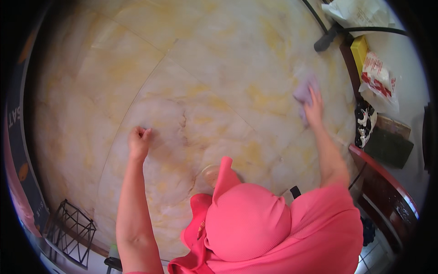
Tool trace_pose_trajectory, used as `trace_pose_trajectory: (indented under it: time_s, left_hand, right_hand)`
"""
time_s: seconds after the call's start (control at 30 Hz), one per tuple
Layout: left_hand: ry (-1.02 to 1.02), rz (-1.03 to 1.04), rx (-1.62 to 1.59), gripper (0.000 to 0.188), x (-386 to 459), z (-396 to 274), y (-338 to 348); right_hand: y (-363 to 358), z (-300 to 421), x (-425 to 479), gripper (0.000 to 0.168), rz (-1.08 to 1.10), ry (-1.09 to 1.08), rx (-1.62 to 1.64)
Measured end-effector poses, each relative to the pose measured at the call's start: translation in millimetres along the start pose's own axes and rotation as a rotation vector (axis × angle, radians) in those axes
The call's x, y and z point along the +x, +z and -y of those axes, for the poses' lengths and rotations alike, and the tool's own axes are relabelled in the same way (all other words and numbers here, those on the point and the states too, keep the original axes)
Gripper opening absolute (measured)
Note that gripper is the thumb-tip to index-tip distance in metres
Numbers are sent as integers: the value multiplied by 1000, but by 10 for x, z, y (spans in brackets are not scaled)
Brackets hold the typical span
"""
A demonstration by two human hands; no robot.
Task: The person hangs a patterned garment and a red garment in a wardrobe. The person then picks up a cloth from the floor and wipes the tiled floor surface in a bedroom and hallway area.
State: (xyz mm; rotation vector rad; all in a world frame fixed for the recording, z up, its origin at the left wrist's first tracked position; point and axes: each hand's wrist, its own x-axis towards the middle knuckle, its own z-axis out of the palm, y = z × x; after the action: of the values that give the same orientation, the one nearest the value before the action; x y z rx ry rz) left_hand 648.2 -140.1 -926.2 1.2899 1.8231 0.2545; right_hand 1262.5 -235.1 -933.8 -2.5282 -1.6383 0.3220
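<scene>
My right hand point(314, 109) grips a crumpled lilac cloth point(304, 89), pressed against a large marble-patterned surface point(212, 61) with white, grey and yellow veining. Both hand and cloth look slightly blurred. My left hand point(138, 143) is over the left-centre of the same surface, fingers curled in and thumb against them. Nothing shows in it, and I cannot tell whether it touches the surface. A rounded pinkish object point(210, 174) peeks out beside my pink shirt point(249, 219); most of it is hidden.
A black wire rack point(73, 233) stands at the lower left. Along the right are a black-jointed tube frame point(326, 39), a yellow box point(359, 51), a printed plastic bag point(378, 77), a dark green box point(390, 147) and glossy red-brown furniture point(386, 191). A dark printed strip point(22, 137) borders the left.
</scene>
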Motion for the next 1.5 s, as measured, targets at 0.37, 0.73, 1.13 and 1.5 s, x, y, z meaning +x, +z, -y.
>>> trace_pose_trajectory:
  time_s: [0.37,0.73,1.13,1.5]
  left_hand:
    - [-15,56,208,27,107,53,-4]
    - [-82,1,366,27,103,-234,53]
    - [-123,17,431,20,72,-308,64]
    - [-78,-53,245,19,91,-139,164]
  right_hand:
    - [669,2015,-1327,84,-13,780,109]
    - [467,2938,2899,58,-185,504,197]
    - [623,4547,3920,71,48,-115,10]
    - [1431,6991,308,42,218,-1246,232]
